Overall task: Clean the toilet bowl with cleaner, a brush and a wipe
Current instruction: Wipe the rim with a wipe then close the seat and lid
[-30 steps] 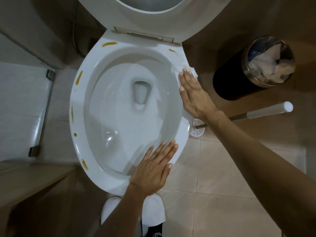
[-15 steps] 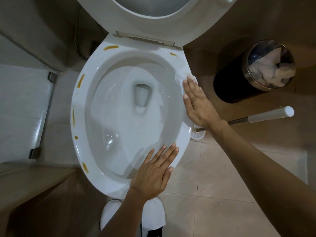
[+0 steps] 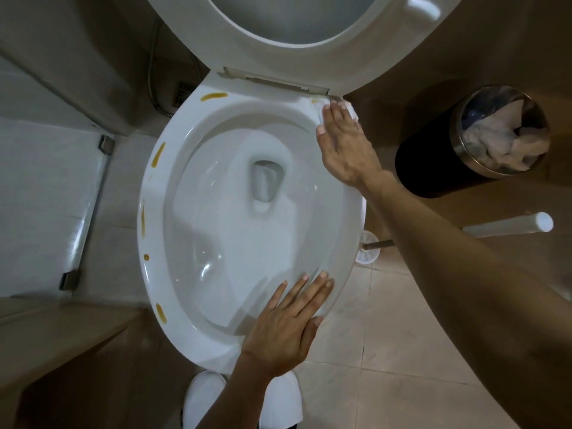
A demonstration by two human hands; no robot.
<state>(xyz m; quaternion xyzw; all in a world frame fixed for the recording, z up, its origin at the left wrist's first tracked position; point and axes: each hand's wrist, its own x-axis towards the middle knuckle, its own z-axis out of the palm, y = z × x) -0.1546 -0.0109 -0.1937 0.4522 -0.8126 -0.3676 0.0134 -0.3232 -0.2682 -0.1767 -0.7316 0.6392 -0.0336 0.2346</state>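
The white toilet bowl (image 3: 173,274) fills the middle, its seat and lid (image 3: 356,57) raised. Several yellow-brown smears mark the rim's left side and back, one (image 3: 214,96) near the hinge. My right hand (image 3: 346,144) lies flat with straight fingers on the rim's far right, pressing a white wipe (image 3: 351,109) that shows past the fingertips beside the hinge. My left hand (image 3: 288,326) rests flat on the near right rim, fingers straight. The toilet brush (image 3: 510,226) stands in its holder on the floor right of the bowl, white handle towards me.
A black bin with a metal rim (image 3: 433,168), holding crumpled white paper, stands at the right. A glass shower panel (image 3: 93,212) with metal brackets runs along the left. My white shoes (image 3: 204,397) are on the beige tiles below the bowl.
My right hand has slid the wipe along the right rim away from me, up to the hinge corner and over the small smear there. My left hand has kept its place on the near rim.
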